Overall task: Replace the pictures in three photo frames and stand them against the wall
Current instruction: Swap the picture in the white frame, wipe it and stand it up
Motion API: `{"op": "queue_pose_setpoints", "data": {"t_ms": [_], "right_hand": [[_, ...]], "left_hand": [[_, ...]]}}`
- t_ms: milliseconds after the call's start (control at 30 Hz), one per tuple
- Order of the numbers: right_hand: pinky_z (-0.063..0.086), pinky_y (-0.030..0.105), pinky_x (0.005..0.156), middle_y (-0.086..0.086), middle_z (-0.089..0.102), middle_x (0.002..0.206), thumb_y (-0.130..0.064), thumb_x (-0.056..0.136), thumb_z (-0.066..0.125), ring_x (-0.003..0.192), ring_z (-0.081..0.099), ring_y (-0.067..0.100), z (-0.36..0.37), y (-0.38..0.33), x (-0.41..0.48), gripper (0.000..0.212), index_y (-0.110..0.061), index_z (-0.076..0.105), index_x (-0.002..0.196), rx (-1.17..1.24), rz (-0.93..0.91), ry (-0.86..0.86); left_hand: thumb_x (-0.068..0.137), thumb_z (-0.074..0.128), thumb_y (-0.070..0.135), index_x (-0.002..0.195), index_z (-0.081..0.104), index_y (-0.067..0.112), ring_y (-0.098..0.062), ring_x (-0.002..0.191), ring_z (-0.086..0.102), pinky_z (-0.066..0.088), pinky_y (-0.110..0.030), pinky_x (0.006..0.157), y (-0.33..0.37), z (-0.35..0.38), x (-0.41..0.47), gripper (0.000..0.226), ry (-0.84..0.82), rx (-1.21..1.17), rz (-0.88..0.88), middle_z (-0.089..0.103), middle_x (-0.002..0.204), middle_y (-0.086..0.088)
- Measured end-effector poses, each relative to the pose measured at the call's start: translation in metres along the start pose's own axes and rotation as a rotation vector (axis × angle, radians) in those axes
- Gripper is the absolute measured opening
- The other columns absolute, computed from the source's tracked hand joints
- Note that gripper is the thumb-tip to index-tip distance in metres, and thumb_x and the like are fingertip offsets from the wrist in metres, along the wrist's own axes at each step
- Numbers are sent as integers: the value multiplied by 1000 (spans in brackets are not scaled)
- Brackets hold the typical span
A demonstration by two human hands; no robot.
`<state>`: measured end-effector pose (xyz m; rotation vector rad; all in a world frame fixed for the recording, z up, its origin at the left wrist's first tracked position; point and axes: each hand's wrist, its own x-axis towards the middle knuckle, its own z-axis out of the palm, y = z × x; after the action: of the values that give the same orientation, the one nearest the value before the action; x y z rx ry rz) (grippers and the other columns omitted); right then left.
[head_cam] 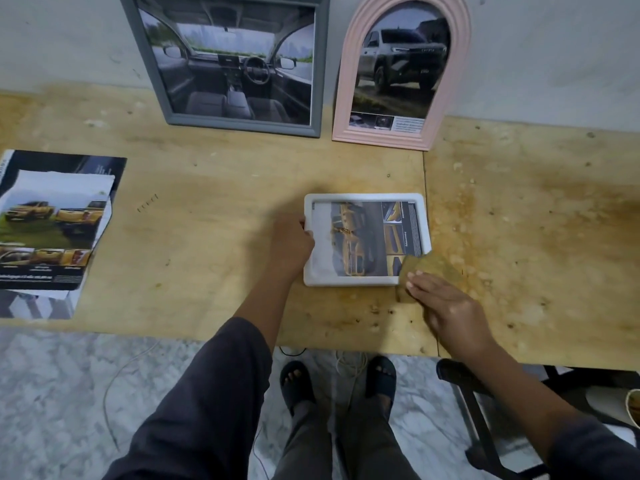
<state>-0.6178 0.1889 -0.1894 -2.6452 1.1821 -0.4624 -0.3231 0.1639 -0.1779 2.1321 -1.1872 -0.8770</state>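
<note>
Frame [367, 239] lies flat near the table [207, 174] front edge, long axis left-right, between both hands. Left hand [291, 245] grips its left edge; right hand [450, 310], open, presses a cloth [426, 268] on its right front corner. Grey frame [228, 60] and pink frame [398, 74] stand at the back edge. Print captions illegible.

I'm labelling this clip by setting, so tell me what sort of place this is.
Probably a home workroom or spare room, not a shop. A stained plywood tabletop stands against a plain grey wall, the floor is marble-patterned with loose cables, and a chair stands by the table.
</note>
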Motion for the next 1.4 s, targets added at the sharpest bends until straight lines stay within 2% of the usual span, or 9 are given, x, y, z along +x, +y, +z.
{"op": "queue_pose_setpoints", "data": {"t_ms": [167, 267, 333, 400, 533, 667, 800, 1133, 1400], "right_hand": [[51, 18, 85, 5, 68, 115, 14, 71, 62, 104, 66, 21, -21, 22, -15, 43, -11, 71, 106, -31, 253, 20], [35, -3, 91, 12, 65, 116, 14, 76, 61, 107, 64, 22, -42, 27, -13, 39, -5, 67, 109, 236, 685, 293], [35, -1, 95, 10, 61, 120, 8, 83, 58, 108, 60, 4, -49, 19, 3, 34, -4, 63, 114, 415, 800, 475], [40, 7, 97, 4, 60, 120, 2, 86, 58, 103, 57, -10, -45, 3, 31, 32, -5, 62, 117, 475, 761, 536], [43, 19, 96, 6, 62, 121, -8, 92, 53, 110, 56, 11, -12, -24, 81, 33, -6, 58, 125, 500, 623, 368], [47, 30, 80, 13, 65, 113, -6, 94, 46, 100, 61, 27, 23, -31, 102, 41, -10, 48, 134, 384, 540, 127], [39, 37, 104, 12, 53, 135, -11, 95, 48, 127, 48, 27, 44, -41, 113, 40, -7, 48, 134, 341, 494, 71], [34, 38, 109, 7, 50, 139, -7, 88, 47, 131, 44, 23, 69, -54, 140, 42, -8, 55, 129, 341, 11, -246], [45, 42, 99, 15, 68, 113, 7, 67, 52, 114, 55, 18, 33, -7, 130, 39, -1, 71, 100, 427, -341, -609]], "left_hand": [[84, 54, 1, 71, 49, 6, -17, 60, 41, 27, -21, 50, 0, 2, -1, 15, 15, 22, -4, 47, 69, -8], [87, 52, 3, 75, 48, 10, -16, 68, 43, 29, -21, 48, -1, 2, -4, 15, 14, 0, 3, 46, 76, -3], [92, 49, 6, 91, 55, 9, -15, 78, 43, 26, -18, 56, 1, 2, -10, 7, 9, -28, -8, 47, 92, -4], [94, 46, 8, 108, 58, 1, -14, 86, 45, 27, -13, 65, 2, 3, -19, 19, 56, -49, -5, 49, 107, -8], [95, 48, 16, 110, 54, -1, -19, 98, 47, 31, -18, 77, -6, 6, -61, 24, 195, -165, -48, 44, 108, -3], [90, 59, 23, 107, 61, 1, -17, 92, 48, 33, -15, 77, -20, 27, -102, 28, 230, -134, -77, 46, 99, -1], [88, 61, 19, 104, 64, 0, -12, 86, 46, 33, -6, 68, -21, 35, -105, 25, 253, -166, -96, 47, 95, 1], [85, 64, 11, 101, 67, 1, -14, 78, 48, 32, -17, 66, -12, 30, -104, 19, 281, -255, -132, 48, 88, -1], [87, 61, 15, 104, 61, 5, -15, 83, 46, 33, -22, 71, -5, 29, -102, 20, 257, -183, -234, 46, 93, -1]]}}
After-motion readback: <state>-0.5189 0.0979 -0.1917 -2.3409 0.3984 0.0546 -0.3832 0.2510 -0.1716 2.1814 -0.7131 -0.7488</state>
